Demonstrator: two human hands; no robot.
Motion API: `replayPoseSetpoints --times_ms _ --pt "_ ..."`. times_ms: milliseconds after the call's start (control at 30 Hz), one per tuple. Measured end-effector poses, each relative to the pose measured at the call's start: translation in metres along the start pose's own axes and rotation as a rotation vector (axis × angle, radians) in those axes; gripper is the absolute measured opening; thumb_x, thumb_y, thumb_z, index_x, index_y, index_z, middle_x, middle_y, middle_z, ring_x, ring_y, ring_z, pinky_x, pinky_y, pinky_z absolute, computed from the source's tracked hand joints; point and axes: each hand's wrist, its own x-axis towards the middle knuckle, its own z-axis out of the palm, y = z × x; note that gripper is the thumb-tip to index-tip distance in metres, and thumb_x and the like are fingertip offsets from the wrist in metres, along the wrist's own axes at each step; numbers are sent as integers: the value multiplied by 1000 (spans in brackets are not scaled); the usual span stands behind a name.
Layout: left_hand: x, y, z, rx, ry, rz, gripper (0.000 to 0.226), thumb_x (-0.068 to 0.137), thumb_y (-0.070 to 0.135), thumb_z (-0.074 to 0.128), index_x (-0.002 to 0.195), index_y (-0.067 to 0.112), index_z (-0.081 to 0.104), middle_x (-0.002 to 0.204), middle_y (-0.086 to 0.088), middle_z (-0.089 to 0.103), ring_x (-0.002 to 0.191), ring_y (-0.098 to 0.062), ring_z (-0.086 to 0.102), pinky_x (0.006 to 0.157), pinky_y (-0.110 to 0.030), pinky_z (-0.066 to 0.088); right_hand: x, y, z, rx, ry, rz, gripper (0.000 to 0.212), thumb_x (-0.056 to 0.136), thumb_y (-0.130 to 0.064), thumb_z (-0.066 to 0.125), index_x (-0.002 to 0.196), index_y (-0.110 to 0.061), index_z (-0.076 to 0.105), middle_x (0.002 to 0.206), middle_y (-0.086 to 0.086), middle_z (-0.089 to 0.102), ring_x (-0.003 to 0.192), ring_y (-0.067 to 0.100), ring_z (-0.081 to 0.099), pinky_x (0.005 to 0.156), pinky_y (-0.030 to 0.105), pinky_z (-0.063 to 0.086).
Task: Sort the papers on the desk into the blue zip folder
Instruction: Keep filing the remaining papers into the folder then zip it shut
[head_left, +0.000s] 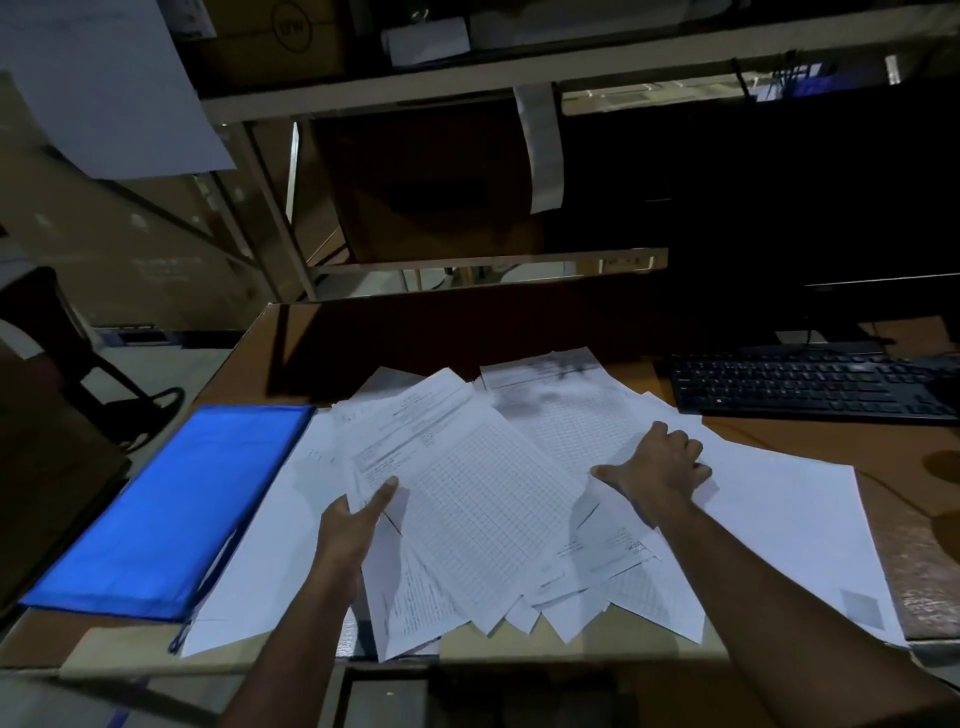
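Papers (519, 499) fanned in a loose overlapping pile across the middle of the desk (779, 431), some edges hanging over the near edge. Left hand (353, 525) pinches the left edge of a gridded sheet (467, 493), thumb on top, fingers under, sheet lifted slightly at that side. Right hand (660, 467) flat, palm down, fingers spread, pressing on the papers right of centre; holds nothing. Blue folder (161, 509) lies flat on the desk's left side, just beside the pile, its right edge overlapping a sheet; open or zipped, cannot tell. Black keyboard (810, 384) at far right, papers close to it. Dim light, shelves (415, 88) behind
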Motion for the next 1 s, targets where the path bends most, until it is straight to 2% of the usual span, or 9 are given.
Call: replayPoseSetpoints --times_ms 133,267,400,467,567,667,800,900,1000 --pt "1 -11 -2 78 -71 -46 49 75 22 93 120 17 74 118 -1 78 111 -29 72 96 -46 58 4 4 4 15 -16 -55 128 55 -71 83 149 -5 27 143 21 42 133 37 38 107 46 37" --pt "-3 -15 1 118 -62 -51 45 80 15 90 121 17 72 117 2 76 109 -25 70 95 -43 57 6 2 -1 80 -63 -94 122 58 -60 88 146 -1 28 140 22 44 128 38 44 102 42 44" --pt "-5 -12 2 170 -46 -26 40 91 13 79 129 13 66 120 -3 70 104 -24 65 88 -37 49 1 -7 -5 492 -263 -22 69 76 -23 84 131 -6 45 120 14 61 91 32 72 82 40 58" --pt "-5 -12 2 191 -34 -32 37 95 18 76 130 13 65 122 -5 70 103 -27 65 89 -38 49 -7 -12 -5 783 -353 -24 44 87 -17 73 125 -11 52 115 10 63 75 29 74 77 45 62" --pt "-3 -16 0 178 -24 -63 37 98 21 72 133 9 65 130 -12 70 104 -29 64 91 -38 49 -20 -26 -14 938 -165 -155 26 98 -17 59 124 -15 56 117 6 64 102 28 65 87 45 58" --pt "-1 -17 2 124 -2 -84 43 102 26 66 140 7 59 138 -12 64 108 -26 59 93 -36 45 -29 -44 -36 1086 59 -279 17 102 -18 53 119 -17 56 109 0 64 100 22 62 81 36 53" --pt "5 -17 2 77 39 -104 56 106 35 57 152 6 46 151 -12 54 133 -35 52 100 -36 39 -29 -54 -55 1391 179 -158 31 100 -18 57 131 -17 55 122 -5 65 109 11 63 91 30 52" --pt "8 -17 2 74 26 -97 58 107 36 55 155 5 42 155 -12 49 140 -35 48 108 -38 39 -33 -50 -39 1325 36 -138 29 96 -15 62 124 -20 57 115 -2 67 104 17 66 85 38 58" --pt "12 -21 0 58 2 -133 52 108 35 52 152 7 47 150 -12 55 128 -32 54 104 -39 40 -54 -45 -5 1040 -233 -125 40 89 -12 69 126 -13 56 116 13 67 99 29 66 79 46 60"
